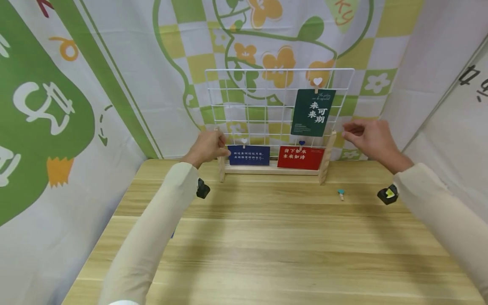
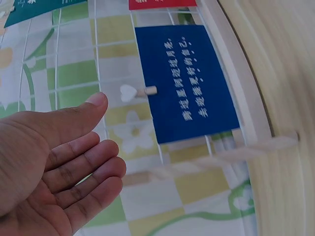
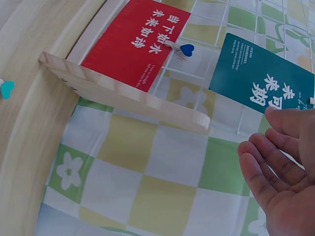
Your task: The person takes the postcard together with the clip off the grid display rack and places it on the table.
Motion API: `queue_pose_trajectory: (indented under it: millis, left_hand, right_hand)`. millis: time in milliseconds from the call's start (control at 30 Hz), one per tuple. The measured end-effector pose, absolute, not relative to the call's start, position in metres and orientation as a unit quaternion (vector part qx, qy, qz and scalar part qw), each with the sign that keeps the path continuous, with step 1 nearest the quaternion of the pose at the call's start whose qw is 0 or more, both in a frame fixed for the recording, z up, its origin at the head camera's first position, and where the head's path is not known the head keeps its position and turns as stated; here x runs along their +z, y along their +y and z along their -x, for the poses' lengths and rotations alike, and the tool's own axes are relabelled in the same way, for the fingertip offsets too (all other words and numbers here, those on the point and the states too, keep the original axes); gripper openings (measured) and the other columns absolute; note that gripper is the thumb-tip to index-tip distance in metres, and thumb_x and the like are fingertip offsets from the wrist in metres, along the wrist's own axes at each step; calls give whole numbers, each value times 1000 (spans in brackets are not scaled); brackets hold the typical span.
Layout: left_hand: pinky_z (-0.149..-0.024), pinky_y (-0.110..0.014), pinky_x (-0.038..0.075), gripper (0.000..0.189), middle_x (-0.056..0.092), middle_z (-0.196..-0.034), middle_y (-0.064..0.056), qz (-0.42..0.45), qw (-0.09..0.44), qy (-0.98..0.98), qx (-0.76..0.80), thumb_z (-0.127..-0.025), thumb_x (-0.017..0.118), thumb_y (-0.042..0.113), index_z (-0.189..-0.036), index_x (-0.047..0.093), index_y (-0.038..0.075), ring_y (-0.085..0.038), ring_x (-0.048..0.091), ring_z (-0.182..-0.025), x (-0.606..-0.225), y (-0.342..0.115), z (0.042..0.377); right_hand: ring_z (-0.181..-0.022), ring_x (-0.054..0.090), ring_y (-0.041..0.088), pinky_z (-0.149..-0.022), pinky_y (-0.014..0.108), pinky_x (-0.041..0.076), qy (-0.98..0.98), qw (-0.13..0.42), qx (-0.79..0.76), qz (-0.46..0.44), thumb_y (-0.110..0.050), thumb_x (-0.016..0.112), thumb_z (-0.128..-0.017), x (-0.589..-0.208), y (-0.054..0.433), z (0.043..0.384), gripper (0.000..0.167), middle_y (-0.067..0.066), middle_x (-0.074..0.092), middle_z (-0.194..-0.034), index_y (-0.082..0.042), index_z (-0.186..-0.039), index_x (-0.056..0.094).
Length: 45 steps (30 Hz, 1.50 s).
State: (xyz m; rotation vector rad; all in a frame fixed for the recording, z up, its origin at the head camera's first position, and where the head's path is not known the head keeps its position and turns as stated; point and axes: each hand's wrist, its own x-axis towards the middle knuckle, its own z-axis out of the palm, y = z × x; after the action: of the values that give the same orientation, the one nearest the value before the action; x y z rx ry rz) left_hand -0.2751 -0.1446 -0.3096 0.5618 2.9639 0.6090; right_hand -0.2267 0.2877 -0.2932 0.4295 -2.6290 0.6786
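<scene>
Head view: bright, even, soft light, seemingly from overhead. Blurry-edged shadows from both sleeves [image 1: 156, 220] across the table [image 1: 289, 237]. Small print on green card [image 1: 313, 113] too fuzzy to read. Wrist views dimmer, greyer. Left wrist: white heart clip [image 2: 129, 93] slightly soft; wooden rail [image 2: 237, 66] bowed, wide-lens distortion. Right wrist: table edge curves likewise.

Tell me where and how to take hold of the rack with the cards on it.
Probably by its legs: left hand coming from the left onto the left leg, right hand from the right onto the right leg. These wooden pieces stand at the outer ends, bare of cards, whereas the thin wire grid between them carries the clipped cards.
</scene>
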Motion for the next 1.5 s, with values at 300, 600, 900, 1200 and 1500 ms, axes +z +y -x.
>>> queue_pose_trajectory:
  millis: [300, 600, 900, 1200, 1500]
  left_hand:
    - [-93, -39, 53, 43, 69, -112, -16, -182, 23, 962, 202, -85, 79, 22, -117, 64, -2, -29, 65, -103, -303, -125, 279]
    - [-95, -38, 53, 44, 69, -116, -14, -183, 32, 957, 225, -86, 78, 21, -121, 63, -1, -27, 64, -106, -300, -109, 281]
    - [-97, -37, 51, 45, 68, -116, -10, -198, 29, 957, 211, -86, 78, 24, -122, 63, 3, -24, 63, -107, -293, -86, 282]
    - [-97, -33, 52, 49, 68, -121, -12, -220, 30, 953, 208, -85, 78, 23, -126, 62, 1, -24, 64, -111, -287, -62, 285]
    - [-96, -32, 53, 49, 69, -118, -11, -232, 32, 950, 205, -84, 79, 23, -125, 63, 1, -23, 64, -108, -282, -41, 287]
  right_hand:
    - [-84, 73, 35, -62, 19, 54, -941, 187, 241, -149, -18, 69, -93, -281, 277, 231, 26, 23, 73, -100, 2, -110, 72]
    - [-85, 72, 35, -66, 21, 55, -941, 193, 234, -150, -16, 69, -92, -268, 265, 238, 25, 23, 73, -101, 2, -109, 71]
    - [-87, 71, 39, -73, 46, 58, -937, 210, 231, -153, -13, 70, -91, -254, 258, 246, 27, 25, 72, -103, 4, -112, 70]
    - [-89, 72, 36, -67, 22, 52, -934, 227, 231, -151, -17, 70, -92, -241, 253, 248, 29, 22, 73, -104, 1, -115, 71]
    - [-91, 72, 35, -63, 5, 39, -935, 225, 230, -151, -16, 70, -92, -232, 254, 251, 30, 22, 73, -106, 2, -116, 70]
